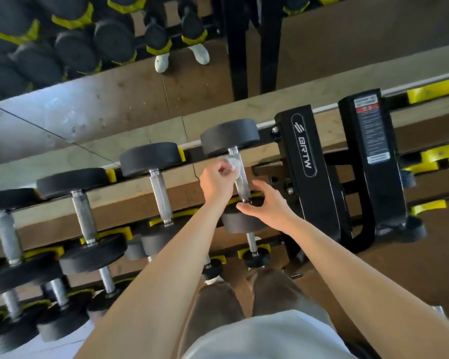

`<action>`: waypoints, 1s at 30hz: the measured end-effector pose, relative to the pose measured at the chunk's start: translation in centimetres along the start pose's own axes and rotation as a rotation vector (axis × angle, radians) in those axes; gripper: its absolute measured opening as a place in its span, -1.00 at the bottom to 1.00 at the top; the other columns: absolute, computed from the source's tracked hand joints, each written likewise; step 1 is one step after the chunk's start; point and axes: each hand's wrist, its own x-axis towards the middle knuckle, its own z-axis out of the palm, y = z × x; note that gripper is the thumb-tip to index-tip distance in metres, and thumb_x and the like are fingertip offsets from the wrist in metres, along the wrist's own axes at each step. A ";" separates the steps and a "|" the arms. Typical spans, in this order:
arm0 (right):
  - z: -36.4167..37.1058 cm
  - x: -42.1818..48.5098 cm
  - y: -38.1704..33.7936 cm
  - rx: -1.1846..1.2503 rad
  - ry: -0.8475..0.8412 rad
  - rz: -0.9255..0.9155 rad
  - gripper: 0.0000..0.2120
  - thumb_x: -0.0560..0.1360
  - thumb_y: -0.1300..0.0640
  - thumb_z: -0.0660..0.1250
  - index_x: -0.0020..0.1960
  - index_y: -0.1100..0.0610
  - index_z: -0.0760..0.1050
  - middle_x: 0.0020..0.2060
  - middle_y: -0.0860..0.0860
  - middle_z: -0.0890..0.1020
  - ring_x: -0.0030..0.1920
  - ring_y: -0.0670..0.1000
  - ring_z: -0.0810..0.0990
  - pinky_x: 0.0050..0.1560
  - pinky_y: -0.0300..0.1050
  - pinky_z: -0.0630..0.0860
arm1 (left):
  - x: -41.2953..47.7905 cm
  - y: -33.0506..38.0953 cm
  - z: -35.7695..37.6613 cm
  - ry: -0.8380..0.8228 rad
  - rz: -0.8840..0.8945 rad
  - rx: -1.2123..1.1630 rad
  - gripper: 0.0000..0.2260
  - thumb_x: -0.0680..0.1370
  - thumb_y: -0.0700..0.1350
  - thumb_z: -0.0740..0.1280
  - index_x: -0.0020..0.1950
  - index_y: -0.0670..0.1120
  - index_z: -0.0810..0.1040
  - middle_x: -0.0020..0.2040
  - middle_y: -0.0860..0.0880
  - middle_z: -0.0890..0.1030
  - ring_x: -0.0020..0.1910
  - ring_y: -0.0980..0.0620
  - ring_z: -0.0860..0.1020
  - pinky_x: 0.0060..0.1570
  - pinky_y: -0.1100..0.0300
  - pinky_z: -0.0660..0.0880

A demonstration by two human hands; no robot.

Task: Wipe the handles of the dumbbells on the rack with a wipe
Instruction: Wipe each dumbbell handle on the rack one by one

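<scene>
Several black dumbbells with chrome handles lie in a row on the top tier of the rack. My left hand (215, 181) holds a small white wipe (230, 163) against the upper part of the handle (240, 174) of the rightmost dumbbell. My right hand (266, 203) rests with relaxed fingers on that dumbbell's near black head (240, 221), beside the handle's lower end. The neighbouring dumbbell handle (160, 195) to the left is untouched.
The black rack upright (305, 156) marked BRTW stands right of my hands, with a second black post (373, 151) beyond it. Lower tiers hold smaller dumbbells (254, 251) on yellow cradles. A mirror (88, 60) behind reflects dumbbells and white shoes.
</scene>
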 end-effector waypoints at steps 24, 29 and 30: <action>-3.4 5.3 -5.0 0.197 0.265 -0.027 -0.78 0.52 0.21 0.44 0.17 0.10 0.65 -0.01 0.00 0.71 0.00 -0.01 0.66 0.13 -0.07 0.60 | -0.8 -0.4 -1.7 -0.252 -0.272 -0.223 -0.78 0.60 -0.22 0.36 0.23 -0.13 0.65 0.05 -0.05 0.67 0.12 -0.08 0.64 0.20 0.00 0.61; -2.9 4.6 -3.2 0.035 0.089 -0.007 -0.87 0.57 0.16 0.37 -0.10 0.13 0.68 -0.22 0.01 0.67 -0.14 0.03 0.64 -0.11 -0.14 0.57 | -1.1 -0.3 -1.4 -0.289 -0.230 -0.236 -0.77 0.58 -0.27 0.37 0.20 -0.08 0.65 0.13 -0.06 0.68 0.12 -0.03 0.66 0.21 -0.04 0.60; -3.3 4.4 -2.7 -0.080 -0.008 -0.004 -0.86 0.58 0.13 0.37 -0.10 0.14 0.68 -0.20 0.02 0.66 -0.13 0.04 0.63 -0.12 -0.15 0.56 | -1.0 -0.4 -1.4 -0.289 -0.232 -0.232 -0.76 0.58 -0.28 0.36 0.22 -0.08 0.64 0.15 -0.06 0.67 0.13 -0.02 0.65 0.22 -0.04 0.60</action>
